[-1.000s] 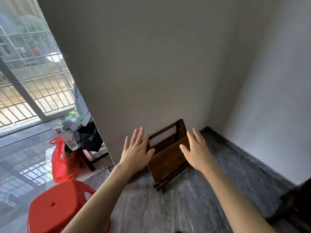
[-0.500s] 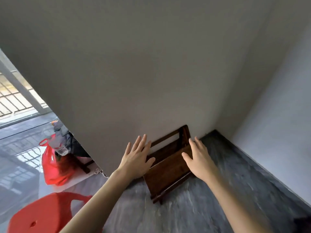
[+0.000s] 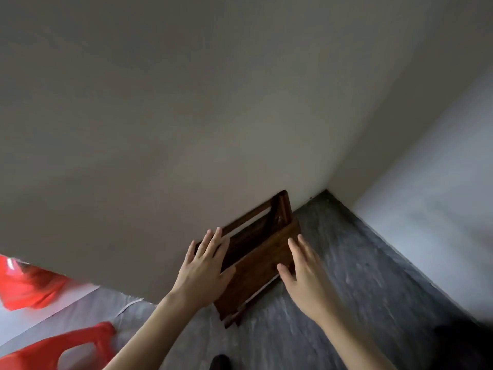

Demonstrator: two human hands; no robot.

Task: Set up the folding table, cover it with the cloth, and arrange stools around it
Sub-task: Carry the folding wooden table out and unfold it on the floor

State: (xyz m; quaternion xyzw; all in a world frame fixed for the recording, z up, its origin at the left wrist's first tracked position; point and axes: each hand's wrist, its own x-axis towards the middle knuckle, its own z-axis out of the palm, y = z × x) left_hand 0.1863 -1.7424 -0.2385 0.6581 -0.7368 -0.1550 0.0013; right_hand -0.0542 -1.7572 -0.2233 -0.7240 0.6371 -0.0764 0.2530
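A dark brown wooden folding table [image 3: 256, 260] is seen folded flat, stood on edge and leaned against the wall. A red plastic stool [image 3: 53, 351] is placed well apart on the grey floor.

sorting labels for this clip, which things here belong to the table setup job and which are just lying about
Part of the job:
- folded wooden table leaning against the wall
- red stool
- left hand and right hand, open, reaching for it

Lying about:
- red plastic bag
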